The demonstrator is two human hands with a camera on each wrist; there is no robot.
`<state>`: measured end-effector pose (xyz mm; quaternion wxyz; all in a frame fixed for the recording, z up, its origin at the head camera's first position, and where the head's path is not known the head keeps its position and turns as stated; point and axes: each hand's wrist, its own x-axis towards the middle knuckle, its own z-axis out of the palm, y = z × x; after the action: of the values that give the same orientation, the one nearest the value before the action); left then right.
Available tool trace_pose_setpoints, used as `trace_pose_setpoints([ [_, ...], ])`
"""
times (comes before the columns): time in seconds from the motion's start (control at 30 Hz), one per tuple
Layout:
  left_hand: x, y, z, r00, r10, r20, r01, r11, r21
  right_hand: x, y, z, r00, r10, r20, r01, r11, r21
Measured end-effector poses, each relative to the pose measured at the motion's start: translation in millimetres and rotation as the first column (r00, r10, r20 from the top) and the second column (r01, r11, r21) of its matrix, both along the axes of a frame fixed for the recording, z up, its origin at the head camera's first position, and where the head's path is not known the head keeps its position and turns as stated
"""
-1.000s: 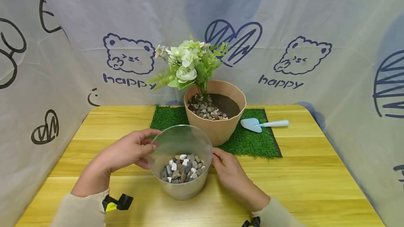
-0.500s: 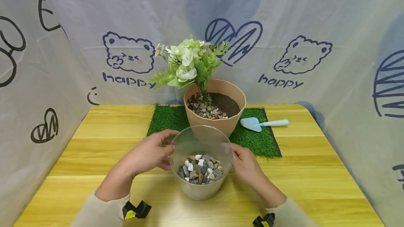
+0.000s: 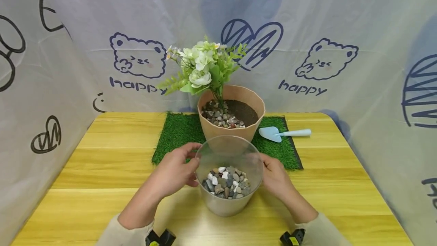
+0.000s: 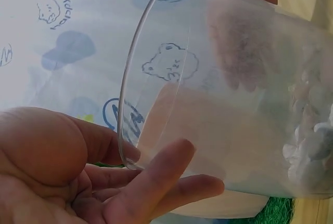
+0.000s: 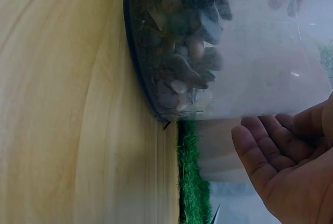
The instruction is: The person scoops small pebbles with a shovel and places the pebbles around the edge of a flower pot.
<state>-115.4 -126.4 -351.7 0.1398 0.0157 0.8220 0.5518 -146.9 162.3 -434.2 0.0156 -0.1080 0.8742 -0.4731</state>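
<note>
A clear plastic tub (image 3: 227, 205) with pebbles (image 3: 227, 183) in its bottom stands upright in front of the planter. My left hand (image 3: 177, 172) holds its left side, thumb at the rim and fingers (image 4: 179, 154) spread along the outer wall. On the opposite side my right hand (image 3: 278, 175) holds the tub near the rim, its bent fingers (image 5: 255, 146) against the wall. Close over the wooden table (image 5: 67, 104) is the tub's base in the right wrist view. Behind it, a peach planter (image 3: 254, 124) holds dark soil, small stones and a bunch of white flowers (image 3: 201, 67).
Under the planter lies a green turf mat (image 3: 181, 132). A light blue trowel (image 3: 271, 134) rests across the mat's right edge, its handle pointing right. A printed cloth backdrop (image 3: 136, 18) encloses the back and both sides.
Both hands have moved the tub of pebbles to the right, from front-left of the planter to directly in front of it. The planter and trowel stay in place.
</note>
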Motion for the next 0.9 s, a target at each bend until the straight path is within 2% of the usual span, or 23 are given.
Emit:
trace_pose_setpoints([
  [0.17,-1.2,-0.2,0.6,1.0,0.016,-0.014,-0.016,1.0,-0.009,-1.9,-2.2,0.2,1.0,0.0,-0.017,0.0,1.0,0.007],
  [0.63,4.8,7.6,-5.0,0.994,0.088,-0.068,-0.089,0.996,-0.024,-1.5,-6.0,-2.6,0.996,-0.086,-0.015,0.086,0.996,0.02],
  [0.7,4.9,8.1,-4.8,0.993,0.083,-0.085,-0.089,0.994,-0.065,-1.5,-6.2,-2.9,0.996,-0.092,-0.013,0.093,0.996,0.018],
  [0.77,4.4,7.9,-4.4,0.991,0.064,-0.118,-0.081,0.986,-0.144,-1.4,-5.9,-2.4,0.995,-0.096,-0.01,0.096,0.995,0.015],
  [0.9,-0.2,4.3,-5.7,0.975,0.012,-0.223,-0.078,0.953,-0.291,-1.4,-3.7,-2.1,0.996,-0.085,-0.021,0.085,0.996,0.017],
])
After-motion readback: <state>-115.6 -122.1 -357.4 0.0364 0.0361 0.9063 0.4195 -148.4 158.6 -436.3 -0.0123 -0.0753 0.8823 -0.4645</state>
